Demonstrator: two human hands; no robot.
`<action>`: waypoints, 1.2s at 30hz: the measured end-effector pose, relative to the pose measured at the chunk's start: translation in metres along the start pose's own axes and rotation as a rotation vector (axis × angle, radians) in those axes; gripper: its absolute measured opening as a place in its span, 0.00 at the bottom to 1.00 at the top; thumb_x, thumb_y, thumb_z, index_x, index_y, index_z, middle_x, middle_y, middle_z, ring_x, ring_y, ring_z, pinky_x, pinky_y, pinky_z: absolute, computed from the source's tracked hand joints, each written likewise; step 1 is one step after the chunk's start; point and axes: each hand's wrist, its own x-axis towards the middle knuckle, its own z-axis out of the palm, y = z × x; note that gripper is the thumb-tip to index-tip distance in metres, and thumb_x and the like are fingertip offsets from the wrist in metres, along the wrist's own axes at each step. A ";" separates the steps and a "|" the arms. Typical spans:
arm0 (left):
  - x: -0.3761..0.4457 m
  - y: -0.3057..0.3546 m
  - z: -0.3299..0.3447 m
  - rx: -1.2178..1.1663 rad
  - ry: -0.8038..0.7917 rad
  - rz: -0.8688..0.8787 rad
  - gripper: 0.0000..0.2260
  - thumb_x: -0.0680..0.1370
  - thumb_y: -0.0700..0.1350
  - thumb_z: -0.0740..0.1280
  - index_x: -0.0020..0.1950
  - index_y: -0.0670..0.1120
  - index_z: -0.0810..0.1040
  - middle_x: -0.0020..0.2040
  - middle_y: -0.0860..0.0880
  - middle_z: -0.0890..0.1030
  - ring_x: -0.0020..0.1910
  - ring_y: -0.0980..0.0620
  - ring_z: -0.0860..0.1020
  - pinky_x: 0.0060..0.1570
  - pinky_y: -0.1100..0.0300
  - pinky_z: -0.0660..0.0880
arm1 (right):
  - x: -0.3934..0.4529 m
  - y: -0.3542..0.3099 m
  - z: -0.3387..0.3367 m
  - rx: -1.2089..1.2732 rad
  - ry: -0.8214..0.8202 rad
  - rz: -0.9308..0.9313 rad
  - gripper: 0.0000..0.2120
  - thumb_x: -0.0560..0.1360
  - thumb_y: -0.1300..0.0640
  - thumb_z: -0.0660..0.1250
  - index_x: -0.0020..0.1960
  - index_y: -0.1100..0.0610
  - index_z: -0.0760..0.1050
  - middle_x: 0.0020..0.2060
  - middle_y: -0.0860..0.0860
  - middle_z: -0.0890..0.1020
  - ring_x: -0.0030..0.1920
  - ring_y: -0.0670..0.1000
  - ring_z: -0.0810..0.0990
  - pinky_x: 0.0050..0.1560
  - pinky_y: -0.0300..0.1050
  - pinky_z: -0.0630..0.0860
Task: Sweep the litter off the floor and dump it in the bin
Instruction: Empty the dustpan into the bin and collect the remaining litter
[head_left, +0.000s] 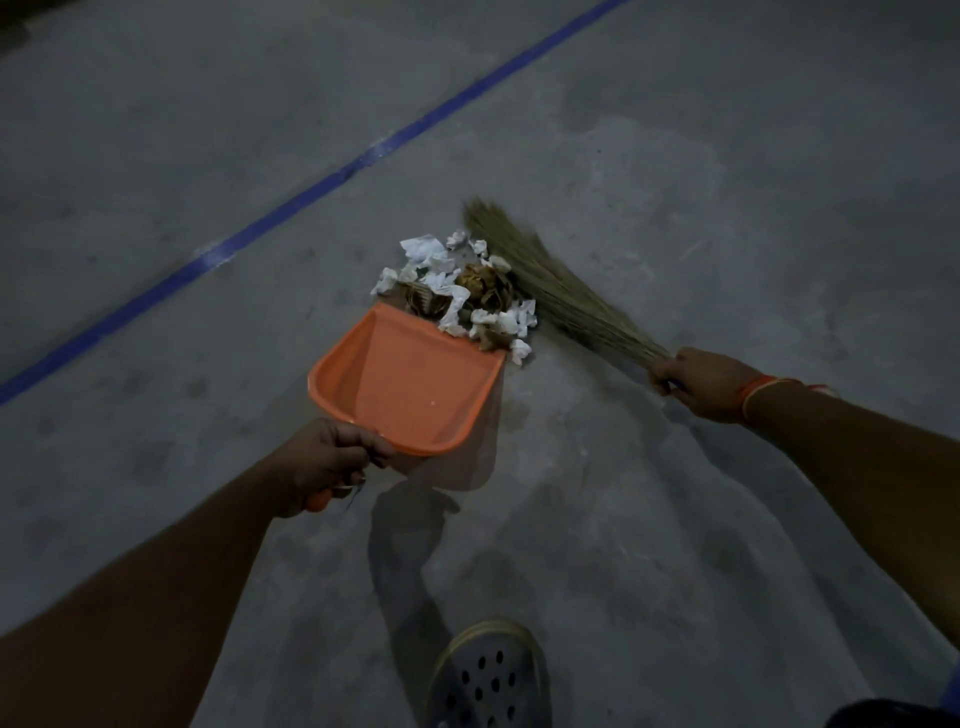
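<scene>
Left hand (324, 462) fingers curled round dustpan (410, 382) handle, right hand (701, 384) gripping broom (561, 291)

A: Dustpan (410, 384) plain orange. Litter (462, 291) white paper, brown scraps mixed.
B: Broom (561, 291) olive-tan straw. Floor (675, 156) mottled grey, one blue stripe (311, 192). Wristband (763, 387) orange. Shoe (488, 675) grey, dark holes.

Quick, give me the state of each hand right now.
Left hand: closed around the dustpan handle.
Right hand: closed around the broom at its bound end.
</scene>
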 end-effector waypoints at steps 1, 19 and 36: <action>-0.002 -0.001 0.003 -0.020 -0.001 -0.003 0.16 0.78 0.24 0.56 0.49 0.35 0.82 0.40 0.42 0.83 0.23 0.54 0.72 0.23 0.68 0.64 | -0.001 -0.001 -0.002 -0.016 -0.005 -0.010 0.10 0.75 0.57 0.61 0.45 0.42 0.66 0.44 0.51 0.69 0.40 0.54 0.72 0.43 0.47 0.70; -0.008 -0.003 0.020 -0.051 0.002 -0.003 0.19 0.79 0.26 0.57 0.44 0.40 0.86 0.40 0.44 0.84 0.25 0.55 0.74 0.22 0.66 0.67 | -0.053 -0.024 0.016 -0.091 0.000 -0.178 0.09 0.75 0.59 0.60 0.51 0.46 0.68 0.46 0.50 0.64 0.35 0.52 0.68 0.37 0.44 0.61; -0.013 -0.006 0.027 -0.043 0.032 0.017 0.17 0.79 0.26 0.57 0.49 0.38 0.83 0.40 0.42 0.83 0.24 0.56 0.74 0.21 0.69 0.66 | -0.098 -0.021 0.010 -0.162 0.122 -0.190 0.14 0.75 0.55 0.62 0.53 0.38 0.64 0.45 0.46 0.63 0.34 0.46 0.68 0.32 0.38 0.67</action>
